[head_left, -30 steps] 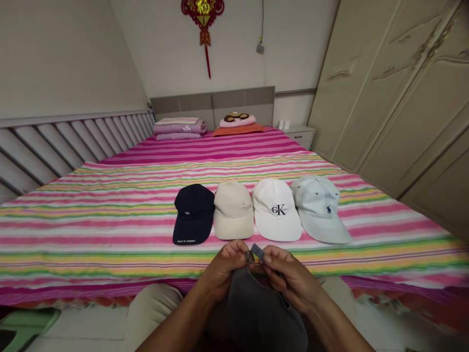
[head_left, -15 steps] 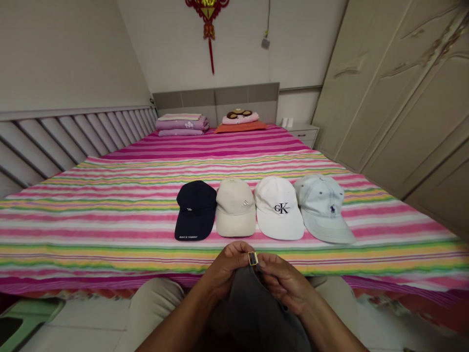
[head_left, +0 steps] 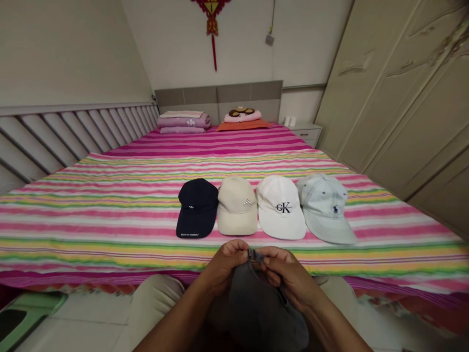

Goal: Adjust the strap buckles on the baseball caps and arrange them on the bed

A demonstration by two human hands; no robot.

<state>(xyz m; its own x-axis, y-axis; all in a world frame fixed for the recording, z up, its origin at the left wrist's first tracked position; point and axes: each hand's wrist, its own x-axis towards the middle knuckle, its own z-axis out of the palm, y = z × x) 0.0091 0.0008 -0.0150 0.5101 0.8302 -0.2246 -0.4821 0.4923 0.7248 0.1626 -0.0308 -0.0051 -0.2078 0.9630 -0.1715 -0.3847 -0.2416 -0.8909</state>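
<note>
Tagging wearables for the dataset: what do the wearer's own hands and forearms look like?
Left hand and right hand: ungloved, no rings discernible. Left forearm and right forearm: bare where visible; no sleeves, watch or bracelet seen.

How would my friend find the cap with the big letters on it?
Look on the striped bed for the row of four baseball caps near its closest edge. It's the white cap, third from the left, between the beige cap and the pale blue cap. Only it has big black letters across its front.
</note>
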